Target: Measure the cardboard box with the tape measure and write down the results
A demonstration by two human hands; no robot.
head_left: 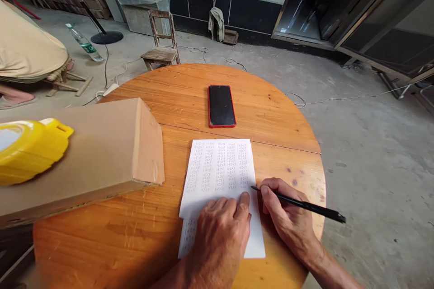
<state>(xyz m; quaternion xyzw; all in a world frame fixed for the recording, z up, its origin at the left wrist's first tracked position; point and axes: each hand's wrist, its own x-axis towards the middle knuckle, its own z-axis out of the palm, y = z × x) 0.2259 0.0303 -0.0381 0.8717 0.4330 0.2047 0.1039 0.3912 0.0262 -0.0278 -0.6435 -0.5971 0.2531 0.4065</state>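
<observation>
My right hand [288,212] grips a black pen [305,204], its tip at the right edge of a white sheet of paper [220,198]. Columns of small handwritten characters fill the upper part of that sheet. Across its lower half lies my left hand [224,235], palm down, fingers resting on the paper and holding nothing. A second written sheet [187,235] peeks out beneath, at the lower left, mostly hidden. Beyond the paper, a phone [221,104] in a red case lies with a dark screen.
The round wooden table [278,113] carries a cardboard box [101,144] at left, with a yellow tape-measure-like object [40,149] on top. Past the table are a small wooden chair [162,45], a plastic bottle [84,44], cables and a black stand base [106,37] on the concrete floor.
</observation>
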